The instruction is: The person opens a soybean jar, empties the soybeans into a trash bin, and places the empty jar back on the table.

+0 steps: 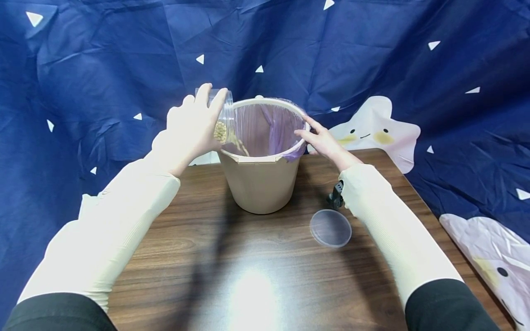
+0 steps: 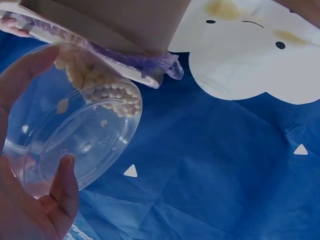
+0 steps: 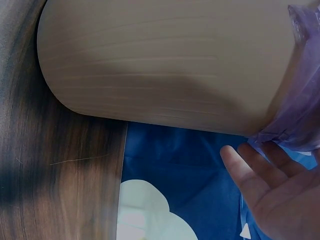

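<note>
My left hand [image 1: 192, 124] grips a clear plastic tub [image 2: 85, 145], tipped on its side at the left rim of a beige bin [image 1: 258, 184]. Thumb and fingers press against the tub's base and side in the left wrist view. Pale yellow round beans [image 1: 220, 132] lie along the tub's lower side, and some spill over its mouth into the bin. A thin purple bag [image 1: 275, 128] lines the bin and folds over its rim. On the right, my right hand [image 1: 325, 142] holds the rim, thumb on the inner side, other fingers outside beneath the bag's edge.
A round clear lid [image 1: 330, 228] lies on the wooden table [image 1: 186, 248], right of the bin. A small black device [image 1: 336, 195] sits by the right sleeve. Behind the table hangs a blue cloth [image 1: 265, 46] with white star and cloud prints.
</note>
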`<state>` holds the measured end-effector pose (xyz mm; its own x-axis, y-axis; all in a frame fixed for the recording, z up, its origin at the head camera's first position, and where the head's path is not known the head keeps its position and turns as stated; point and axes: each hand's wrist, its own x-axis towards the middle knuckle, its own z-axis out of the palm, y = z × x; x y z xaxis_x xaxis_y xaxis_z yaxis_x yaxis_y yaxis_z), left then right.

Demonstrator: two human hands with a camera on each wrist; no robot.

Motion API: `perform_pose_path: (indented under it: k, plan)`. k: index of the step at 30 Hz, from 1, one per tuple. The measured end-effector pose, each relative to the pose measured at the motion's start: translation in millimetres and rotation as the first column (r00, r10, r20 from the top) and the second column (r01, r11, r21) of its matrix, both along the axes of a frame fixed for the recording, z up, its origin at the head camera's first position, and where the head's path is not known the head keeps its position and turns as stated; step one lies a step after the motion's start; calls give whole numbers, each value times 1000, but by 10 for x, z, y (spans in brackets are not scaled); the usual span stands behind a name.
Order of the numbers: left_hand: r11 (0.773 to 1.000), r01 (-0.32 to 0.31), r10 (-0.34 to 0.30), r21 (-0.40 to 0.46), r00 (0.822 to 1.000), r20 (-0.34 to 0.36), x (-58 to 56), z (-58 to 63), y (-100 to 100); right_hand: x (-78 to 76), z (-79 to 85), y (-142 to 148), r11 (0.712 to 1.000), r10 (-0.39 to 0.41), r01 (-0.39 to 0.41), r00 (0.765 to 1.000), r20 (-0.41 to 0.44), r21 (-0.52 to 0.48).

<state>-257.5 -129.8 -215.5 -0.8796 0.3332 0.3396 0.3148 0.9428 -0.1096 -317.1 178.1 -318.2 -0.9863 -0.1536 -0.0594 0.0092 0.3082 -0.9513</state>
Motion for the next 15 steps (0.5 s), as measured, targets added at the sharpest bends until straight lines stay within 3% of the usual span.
perform_pose_path:
  k: [15]
  plan:
    - [995, 89, -91, -43, 994, -52, -19, -38, -8, 6, 8, 2, 1000, -1, 1, 1000, 1, 5]
